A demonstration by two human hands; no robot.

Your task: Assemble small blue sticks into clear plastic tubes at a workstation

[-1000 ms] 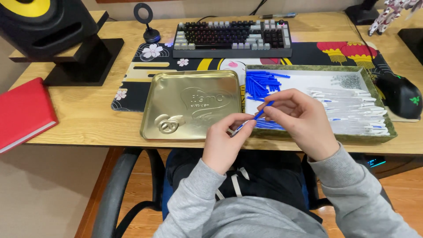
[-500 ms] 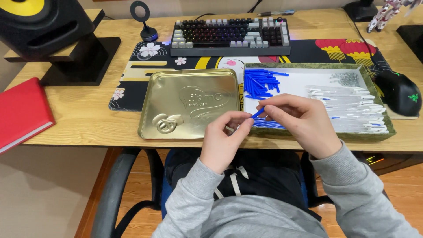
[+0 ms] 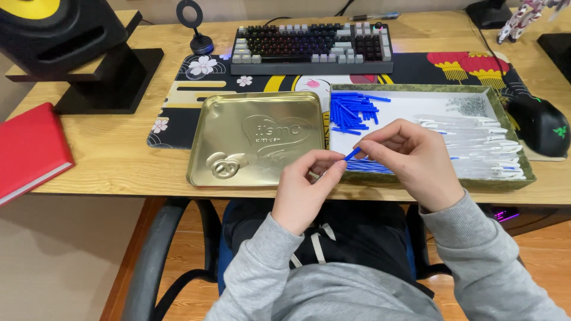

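Observation:
My left hand (image 3: 309,190) and my right hand (image 3: 410,157) meet over the desk's front edge. Together they pinch a small blue pen part (image 3: 353,154); the left fingers also grip a thin pale piece, mostly hidden. Just behind my hands lies a shallow green-rimmed tray (image 3: 416,89) with a pile of blue sticks (image 3: 352,110), several clear white pen barrels (image 3: 476,142) and a small heap of metal springs (image 3: 470,106). A gold tin lid (image 3: 259,137) lies flat to the left of the tray.
A keyboard (image 3: 312,44) sits at the back on a patterned desk mat (image 3: 178,101). A black mouse (image 3: 538,125) lies at the right, a red notebook (image 3: 27,148) at the left, a black speaker (image 3: 53,30) on a stand behind it.
My hands have drawn slightly closer together around the blue part and shifted a little toward me. The tray and tin lid stay where they were.

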